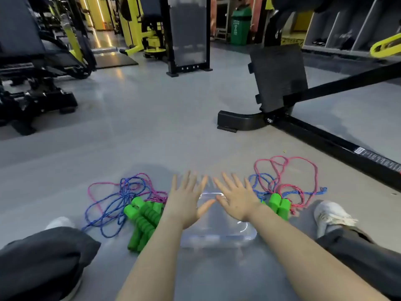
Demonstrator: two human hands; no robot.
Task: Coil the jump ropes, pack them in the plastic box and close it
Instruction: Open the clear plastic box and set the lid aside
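Dim indoor light, floor (138,109) glare, blurred fingers (188,177), warped edges.

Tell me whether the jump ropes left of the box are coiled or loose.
Loose: the left ropes sprawl in tangled pink and blue loops on the floor, outside the plastic box.

Grey gym floor (141,127) all around, and there's a black ribbed footplate (278,77) standing tilted on a curved base, a long black rail (325,142) running off to the right. Far back, a green bin (239,26) stands upright beside a tall black frame (187,33). Yellow machines (149,35) behind, a dark machine (32,92) on the left. Down low, a white shoe (329,216) on the right and a dark trouser knee (43,257) on the left.
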